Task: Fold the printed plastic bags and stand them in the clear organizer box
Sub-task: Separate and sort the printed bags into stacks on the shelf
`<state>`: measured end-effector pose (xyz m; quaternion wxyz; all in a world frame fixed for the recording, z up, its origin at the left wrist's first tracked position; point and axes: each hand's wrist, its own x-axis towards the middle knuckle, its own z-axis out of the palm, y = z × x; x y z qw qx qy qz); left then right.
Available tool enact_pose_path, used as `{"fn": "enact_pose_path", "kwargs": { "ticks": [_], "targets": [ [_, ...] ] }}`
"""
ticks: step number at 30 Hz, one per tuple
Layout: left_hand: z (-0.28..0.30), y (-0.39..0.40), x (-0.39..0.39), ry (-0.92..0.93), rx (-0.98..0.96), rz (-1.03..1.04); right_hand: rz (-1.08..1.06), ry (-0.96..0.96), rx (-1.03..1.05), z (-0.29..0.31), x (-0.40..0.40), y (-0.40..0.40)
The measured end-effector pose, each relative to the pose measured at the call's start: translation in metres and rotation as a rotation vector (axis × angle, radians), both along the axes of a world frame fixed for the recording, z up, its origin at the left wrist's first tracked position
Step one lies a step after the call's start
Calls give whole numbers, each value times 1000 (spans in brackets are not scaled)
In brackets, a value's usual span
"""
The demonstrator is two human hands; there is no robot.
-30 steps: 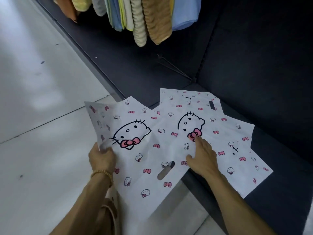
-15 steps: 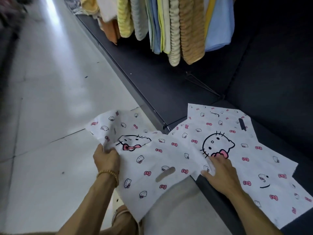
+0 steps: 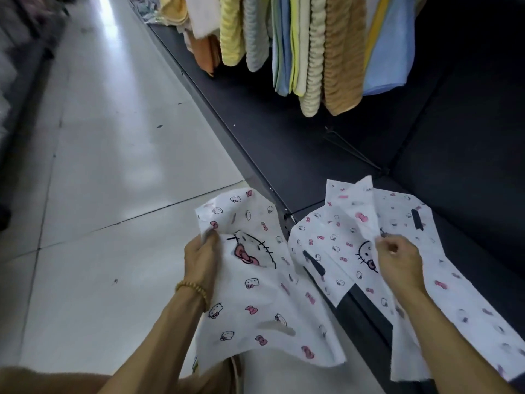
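Several white plastic bags printed with cat faces and pink bows are in view. My left hand (image 3: 202,258) grips the upper left edge of one bag (image 3: 264,302), which hangs crumpled over the floor off the shelf's edge. My right hand (image 3: 397,263) pinches a lifted fold of another bag (image 3: 338,240) on the pile lying on the dark shelf (image 3: 284,143). More bags (image 3: 466,308) spread to the right under my right arm. No clear organizer box is in view.
Towels (image 3: 315,52) in yellow, blue, cream and tan hang from above at the back of the shelf. A thin black wire stand (image 3: 352,149) sits on the shelf behind the bags. Pale tiled floor (image 3: 108,194) stretches to the left.
My left hand has pulled its bag off the pile toward the left, and the bag has crumpled. My right hand went from pressing flat on the pile to pinching up a fold.
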<state>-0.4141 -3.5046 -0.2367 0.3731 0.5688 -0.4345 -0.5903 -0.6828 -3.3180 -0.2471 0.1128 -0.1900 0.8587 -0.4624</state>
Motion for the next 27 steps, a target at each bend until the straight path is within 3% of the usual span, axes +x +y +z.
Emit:
{"fn": "enact_pose_path", "kwargs": {
  "ticks": [4, 7, 12, 15, 18, 21, 24, 27],
  "targets": [
    [10, 18, -28, 78, 127, -180, 260, 39, -119, 35, 39, -20],
    [21, 31, -45, 266, 289, -292, 448, 112, -145, 40, 82, -32],
    [36, 44, -57, 507, 287, -422, 576, 153, 7, 26, 119, -45],
    [37, 47, -55, 419, 190, -434, 574, 138, 4, 21, 123, -45],
    [34, 49, -54, 160, 39, -394, 644, 13, -49, 24, 119, -42],
    [34, 48, -52, 5, -8, -394, 460, -57, -86, 15, 90, -21],
    [33, 49, -50, -59, -47, -392, 167, 37, 244, -14, 45, 21],
    [29, 51, -46, -46, -62, -375, 169, 39, 638, -40, 18, 57]
  ]
}}
